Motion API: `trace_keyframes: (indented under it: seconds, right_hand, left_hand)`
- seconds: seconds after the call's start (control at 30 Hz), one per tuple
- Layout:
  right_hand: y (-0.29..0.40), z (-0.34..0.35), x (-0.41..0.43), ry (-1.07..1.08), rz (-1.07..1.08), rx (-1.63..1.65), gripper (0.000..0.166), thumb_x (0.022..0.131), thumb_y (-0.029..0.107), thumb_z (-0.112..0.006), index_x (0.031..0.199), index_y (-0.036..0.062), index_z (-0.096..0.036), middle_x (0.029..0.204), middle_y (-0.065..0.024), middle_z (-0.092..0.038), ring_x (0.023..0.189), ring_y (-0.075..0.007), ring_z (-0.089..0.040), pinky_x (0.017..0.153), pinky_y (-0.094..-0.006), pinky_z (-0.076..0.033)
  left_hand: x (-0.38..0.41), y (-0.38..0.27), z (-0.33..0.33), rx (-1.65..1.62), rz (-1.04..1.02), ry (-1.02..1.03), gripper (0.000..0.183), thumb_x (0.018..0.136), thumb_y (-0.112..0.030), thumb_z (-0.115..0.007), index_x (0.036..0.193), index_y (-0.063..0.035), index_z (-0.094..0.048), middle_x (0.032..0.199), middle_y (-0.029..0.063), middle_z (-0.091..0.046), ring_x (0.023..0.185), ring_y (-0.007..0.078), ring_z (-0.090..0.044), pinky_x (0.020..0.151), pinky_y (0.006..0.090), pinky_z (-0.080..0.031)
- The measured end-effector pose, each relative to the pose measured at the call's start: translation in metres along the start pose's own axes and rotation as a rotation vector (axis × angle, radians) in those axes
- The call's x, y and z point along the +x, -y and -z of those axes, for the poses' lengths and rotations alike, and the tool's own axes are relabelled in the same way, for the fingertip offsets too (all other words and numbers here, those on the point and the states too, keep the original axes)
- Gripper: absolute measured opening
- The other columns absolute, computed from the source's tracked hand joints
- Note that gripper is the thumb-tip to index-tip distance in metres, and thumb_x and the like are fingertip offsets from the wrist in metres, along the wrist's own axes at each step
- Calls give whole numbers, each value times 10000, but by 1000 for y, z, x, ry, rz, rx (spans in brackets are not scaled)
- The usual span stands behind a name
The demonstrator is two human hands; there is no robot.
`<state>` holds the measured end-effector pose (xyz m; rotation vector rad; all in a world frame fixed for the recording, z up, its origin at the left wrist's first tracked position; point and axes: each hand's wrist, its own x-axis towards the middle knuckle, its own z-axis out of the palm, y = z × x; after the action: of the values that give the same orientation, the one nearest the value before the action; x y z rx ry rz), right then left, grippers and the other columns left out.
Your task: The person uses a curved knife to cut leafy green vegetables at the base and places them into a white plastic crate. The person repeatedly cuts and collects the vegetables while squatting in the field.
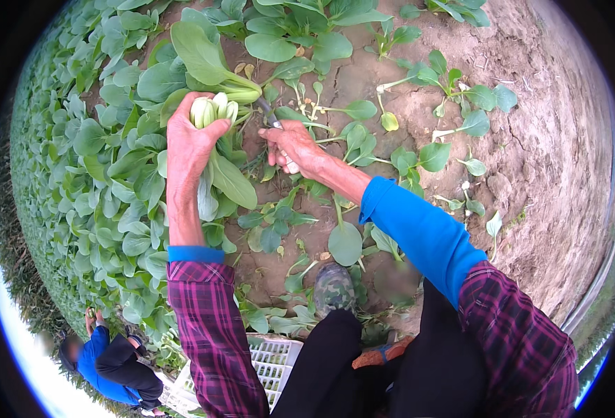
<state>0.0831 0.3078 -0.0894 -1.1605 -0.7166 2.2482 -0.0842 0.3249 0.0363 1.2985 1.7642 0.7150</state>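
My left hand (188,133) is closed around a bunch of bok choy (211,112), its pale cut stem ends facing up. Leaves of the bunch hang below the hand. My right hand (294,143) grips a small knife (267,111), with part of the light handle showing under the fingers. The dark blade points up and left, its far end at the stem base of another bok choy plant (242,93). That plant leans left, just beyond my left hand. Whether the blade touches the stem or lies behind it, I cannot tell.
Dense bok choy (124,141) fills the left side. Loose leaves (345,243) and small plants lie on bare soil (542,172) to the right. A white plastic crate (276,360) stands by my legs. At lower left, another person (106,360) in blue crouches among the plants.
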Motion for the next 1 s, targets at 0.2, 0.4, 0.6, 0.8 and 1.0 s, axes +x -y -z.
trace_keyframes:
  seconds: [0.2,0.4,0.6,0.8,1.0]
  right_hand:
    - [32,17,-40,71,-36,484,448,975,493,-537,1011,47,-553,727,-217,-660,424,-101,-452,384,-251,-403]
    - [43,25,-63,131,-59,657,395,990,446,-521,1087,63,-540,783,-157,-644,425,-88,-440,365,-243,-399]
    - [23,48,-105,-187,510,-232,268,991,298,-530,1079,53,-591,889,-77,-666,782,-210,-660,697,-326,-569]
    - [41,51,-105,90,179,633,245,994,240,-513,1081,29,-602,946,-102,-685,815,-197,-670,731,-328,-571]
    - [49,80,-93,270,109,552,250,931,252,-585,1031,27,-627,902,-103,-688,790,-201,-682,759,-343,-584]
  left_hand:
    - [-53,-18,-25,28,-146,-54,450,743,-31,-697,1179,-34,-587,948,70,-678,815,143,-627,782,309,-520]
    - [-84,-39,-46,408,-403,-21,507,717,-37,-720,1205,-93,-592,964,151,-681,883,399,-647,741,429,-538]
    - [-120,-45,-64,657,-646,-47,533,721,-28,-713,1234,-137,-619,1120,146,-639,967,363,-615,838,465,-513]
    - [-157,-33,-75,615,-746,208,484,653,-20,-698,1132,-63,-653,1033,155,-656,957,348,-614,852,445,-495]
    - [-180,-30,-72,444,-434,323,501,682,-20,-747,1167,-60,-631,915,152,-662,894,281,-651,792,388,-522]
